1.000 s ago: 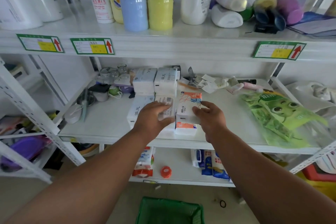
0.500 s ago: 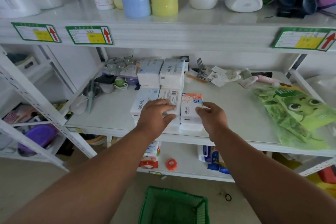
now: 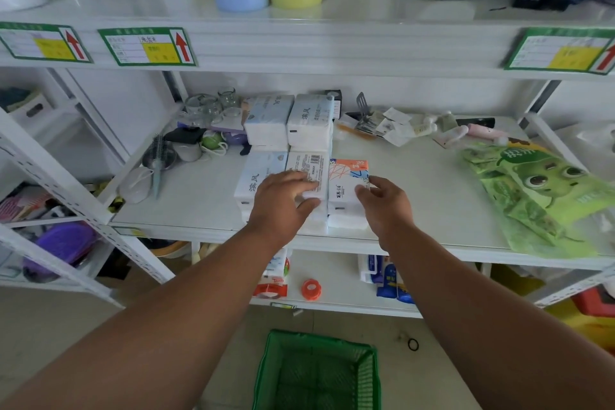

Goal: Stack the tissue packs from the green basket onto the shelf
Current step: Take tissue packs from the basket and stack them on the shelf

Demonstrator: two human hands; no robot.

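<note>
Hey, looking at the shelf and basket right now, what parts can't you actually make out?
Head view only:
- green basket: its near part is cut off by the bottom edge.
- barcode tissue pack: near half hidden under the left hand.
- orange tissue pack: right corner covered by the right hand.
- shelf labels: print too small to read.

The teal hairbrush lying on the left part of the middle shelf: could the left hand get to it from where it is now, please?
Probably yes. The left hand rests on a white tissue pack, and bare white shelf lies between it and the teal hairbrush; nothing stands in the way.
</note>
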